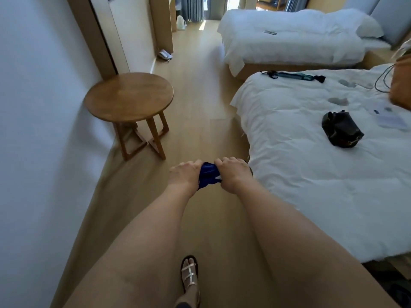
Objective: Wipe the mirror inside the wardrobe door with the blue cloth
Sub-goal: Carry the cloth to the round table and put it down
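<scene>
A dark blue cloth (208,174) is bunched between both my hands, held out in front of me above the wooden floor. My left hand (184,174) grips its left end and my right hand (233,174) grips its right end, fingers curled over the fabric. Most of the cloth is hidden inside the two fists. No wardrobe door or mirror can be made out with certainty; a tall wood-framed panel (104,34) stands along the left wall.
A round wooden side table (129,96) stands against the left wall. Two white beds lie on the right, the near bed (311,174) carrying a black pouch (341,130), a strap and a brown bag. The floor aisle (200,85) runs ahead between them. My sandalled foot (189,276) shows below.
</scene>
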`<state>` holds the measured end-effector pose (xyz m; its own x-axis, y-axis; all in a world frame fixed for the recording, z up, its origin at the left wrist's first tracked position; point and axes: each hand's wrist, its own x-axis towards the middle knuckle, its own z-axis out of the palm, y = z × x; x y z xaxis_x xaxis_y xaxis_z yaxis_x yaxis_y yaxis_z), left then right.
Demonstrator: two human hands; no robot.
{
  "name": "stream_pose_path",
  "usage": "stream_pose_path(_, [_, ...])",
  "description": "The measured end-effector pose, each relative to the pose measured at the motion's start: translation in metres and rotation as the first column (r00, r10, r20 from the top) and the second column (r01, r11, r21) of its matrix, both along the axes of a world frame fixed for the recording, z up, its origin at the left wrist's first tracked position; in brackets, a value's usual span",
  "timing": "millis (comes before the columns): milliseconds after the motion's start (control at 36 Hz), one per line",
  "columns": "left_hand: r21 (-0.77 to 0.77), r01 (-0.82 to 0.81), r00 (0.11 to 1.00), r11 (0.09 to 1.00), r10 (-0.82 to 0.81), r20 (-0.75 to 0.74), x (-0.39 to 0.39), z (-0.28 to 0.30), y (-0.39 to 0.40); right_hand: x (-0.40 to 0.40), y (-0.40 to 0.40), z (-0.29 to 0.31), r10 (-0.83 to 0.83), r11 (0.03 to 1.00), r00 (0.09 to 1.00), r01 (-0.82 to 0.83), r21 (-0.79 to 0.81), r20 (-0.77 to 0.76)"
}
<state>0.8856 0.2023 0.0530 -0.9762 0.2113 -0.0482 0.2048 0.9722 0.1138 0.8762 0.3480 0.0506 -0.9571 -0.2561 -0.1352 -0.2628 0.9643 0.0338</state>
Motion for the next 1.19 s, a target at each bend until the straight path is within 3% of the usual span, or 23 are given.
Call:
stream_pose_path(611, [0.018,-0.008,1.000,1.000,0.008,0.005,-0.302,0.003,0.025,-0.303,0.027,0.012,0.022,0.998,0.999,-0.020,0.062,-0.024])
stream_pose_path(917, [0.049,-0.208,0.978,0.977,0.208,0.009,-0.457,0.013,0.069,-0.488,0.067,0.023,0.214,0.974,0.976,-0.209,0.083,-0.050])
stream_pose_path(1194, [0.022,-0.329,0.944,0.944,0.329,0.003,-0.554,0.006,0.078,-0.602,0.070,0.020,0.335,0.939,0.942,-0.332,0.089,-0.018])
